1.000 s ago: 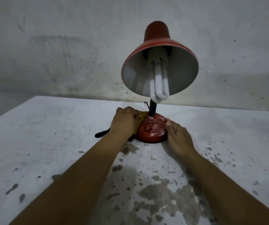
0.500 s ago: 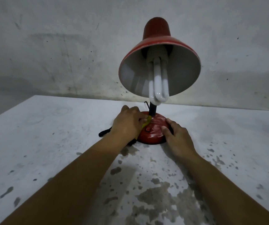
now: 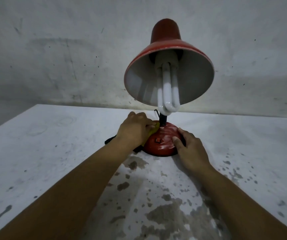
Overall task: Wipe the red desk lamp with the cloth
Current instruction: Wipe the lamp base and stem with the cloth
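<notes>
The red desk lamp stands at the middle of the table, its shade tilted toward me with a white tube bulb hanging out. A round red base with a small switch carries a black stem. My left hand presses a yellow cloth on the base's upper left, close to the stem; most of the cloth is hidden under the hand. My right hand grips the base's right rim, thumb on top.
A black cord runs out from behind my left hand. The white table has dark worn patches near me. A stained grey wall rises right behind the lamp.
My left hand has slid the cloth up the base toward the stem. My right hand has shifted a little further onto the base's right side. The view has tipped up slightly.
</notes>
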